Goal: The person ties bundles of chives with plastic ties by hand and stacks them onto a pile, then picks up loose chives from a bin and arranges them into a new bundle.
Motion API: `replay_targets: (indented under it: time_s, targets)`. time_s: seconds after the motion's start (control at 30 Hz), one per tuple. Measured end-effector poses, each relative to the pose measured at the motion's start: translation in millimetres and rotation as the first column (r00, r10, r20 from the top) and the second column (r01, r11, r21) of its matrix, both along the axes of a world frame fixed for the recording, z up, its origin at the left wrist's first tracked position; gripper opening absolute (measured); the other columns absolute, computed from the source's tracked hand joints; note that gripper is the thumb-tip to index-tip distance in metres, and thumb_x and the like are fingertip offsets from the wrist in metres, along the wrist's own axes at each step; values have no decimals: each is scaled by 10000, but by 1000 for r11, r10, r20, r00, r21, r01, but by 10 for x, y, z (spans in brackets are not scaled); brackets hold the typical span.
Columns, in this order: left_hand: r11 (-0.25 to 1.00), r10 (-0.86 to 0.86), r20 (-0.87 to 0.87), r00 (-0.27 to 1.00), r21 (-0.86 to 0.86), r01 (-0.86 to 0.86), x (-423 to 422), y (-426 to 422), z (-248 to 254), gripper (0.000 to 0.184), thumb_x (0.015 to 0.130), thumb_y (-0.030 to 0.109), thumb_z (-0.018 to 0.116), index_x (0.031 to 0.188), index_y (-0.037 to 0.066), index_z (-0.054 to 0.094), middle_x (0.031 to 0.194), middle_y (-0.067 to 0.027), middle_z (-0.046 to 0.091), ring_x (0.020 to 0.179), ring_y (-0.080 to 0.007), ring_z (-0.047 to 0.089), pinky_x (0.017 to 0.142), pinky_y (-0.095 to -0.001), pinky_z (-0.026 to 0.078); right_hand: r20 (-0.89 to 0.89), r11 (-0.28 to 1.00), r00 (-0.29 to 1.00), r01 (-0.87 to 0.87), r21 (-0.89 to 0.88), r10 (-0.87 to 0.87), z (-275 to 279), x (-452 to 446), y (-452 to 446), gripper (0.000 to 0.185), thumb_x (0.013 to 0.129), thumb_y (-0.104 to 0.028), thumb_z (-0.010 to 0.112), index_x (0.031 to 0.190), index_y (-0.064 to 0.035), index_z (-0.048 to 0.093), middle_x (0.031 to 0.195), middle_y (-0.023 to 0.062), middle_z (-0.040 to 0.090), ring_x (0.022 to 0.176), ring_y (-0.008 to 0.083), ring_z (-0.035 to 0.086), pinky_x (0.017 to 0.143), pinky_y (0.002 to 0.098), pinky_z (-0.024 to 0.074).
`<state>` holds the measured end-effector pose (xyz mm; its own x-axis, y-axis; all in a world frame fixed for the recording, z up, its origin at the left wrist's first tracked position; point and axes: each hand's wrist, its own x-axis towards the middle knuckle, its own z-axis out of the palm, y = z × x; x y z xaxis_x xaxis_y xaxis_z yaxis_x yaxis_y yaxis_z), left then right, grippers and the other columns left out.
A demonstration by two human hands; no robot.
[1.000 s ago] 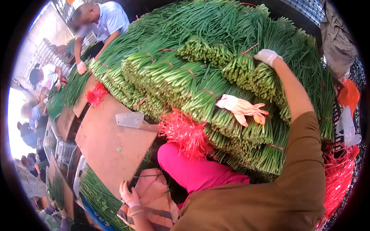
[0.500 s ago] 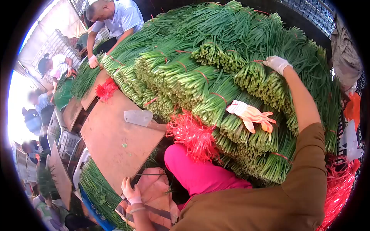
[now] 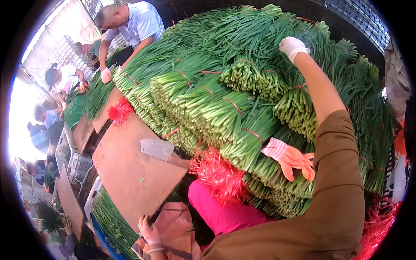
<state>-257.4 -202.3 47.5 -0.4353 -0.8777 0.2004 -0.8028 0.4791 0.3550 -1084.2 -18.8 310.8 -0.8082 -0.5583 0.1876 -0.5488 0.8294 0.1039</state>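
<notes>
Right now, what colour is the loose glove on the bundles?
The loose glove on the bundles is orange with a paler cuff, best seen in the head view.

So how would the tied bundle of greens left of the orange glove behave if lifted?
The bundle would probably hold together at its red tie. Its long, thin leaves would likely flop, while the straight, pale stems may stay stiffer.

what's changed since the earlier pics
The right hand has moved farther up the leafy pile, away from the cut stem ends; its grip is unclear. The left hand stays at the board's edge; the cleaver and orange glove lie as before.
</notes>
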Motion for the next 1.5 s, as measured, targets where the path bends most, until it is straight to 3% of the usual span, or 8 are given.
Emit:
replay_targets:
  time_s: [0.3,0.53,0.57,0.73,1.03,1.23,1.43,1.5]
  targets:
    - [999,21,-32,999,-34,-22,-36,-18,-28,392,671,-28,592,1061,7,611,1193,-196,553,1108,-370,516,978,-418,418,-212,991,974,-55,126,81,-363,-346,-130,151,803,-80,584,872,-18,704,890,196,671,856,348,660,724,402,533]
    - [998,22,-35,999,-54,-24,-59,-4,-18,384,662,-46,582,1041,4,616,1170,-196,562,1092,-373,521,967,-423,421,19,998,998,-51,-41,52,-109,-46,-120,152,804,-122,612,921,-90,703,1014,113,665,969,281,633,807,356,520]
    - [998,21,-32,999,-59,-23,-49,-4,-22,385,661,-47,582,1041,4,616,1168,-196,563,1092,-373,520,966,-424,421,-179,869,866,-411,276,467,-189,-180,-105,162,820,-175,605,936,-120,705,1011,60,675,996,249,625,839,337,513]
    - [999,20,-17,1000,-43,-20,-43,-13,-8,396,662,-37,594,1055,8,608,1187,-193,554,1108,-369,515,974,-420,417,59,867,995,-46,-497,86,117,-395,-129,301,812,-347,644,1013,-131,700,1067,87,671,980,260,633,886,372,480]
    - [997,21,-29,999,-80,-24,-62,-29,-22,358,659,-31,588,1014,7,614,1147,-192,574,1067,-373,531,944,-427,429,-94,989,995,-45,-141,31,267,119,-464,346,895,-88,478,1208,-156,607,1125,141,639,1037,300,615,903,385,479]
    - [999,37,-15,999,-34,-37,-71,-44,-1,384,658,-28,610,1038,26,609,1163,-181,564,1100,-359,519,967,-417,419,-131,998,991,8,55,-1,40,-244,-602,225,865,-122,513,1011,-74,678,1092,176,642,1007,336,626,874,406,494]
    - [998,36,-34,999,-45,-37,-156,-40,113,341,672,7,635,1012,23,612,1124,-174,580,1065,-365,526,944,-437,419,36,755,952,-217,-619,304,316,237,-1064,207,842,-231,656,894,-34,694,854,51,698,676,77,542,683,251,471]
    - [998,39,-21,999,-50,-40,-131,-51,85,354,673,27,648,1025,31,611,1127,-173,582,1065,-370,531,942,-440,427,151,545,723,-349,-762,674,367,824,-1325,143,869,-143,624,895,-14,680,921,35,705,704,91,556,676,249,468]
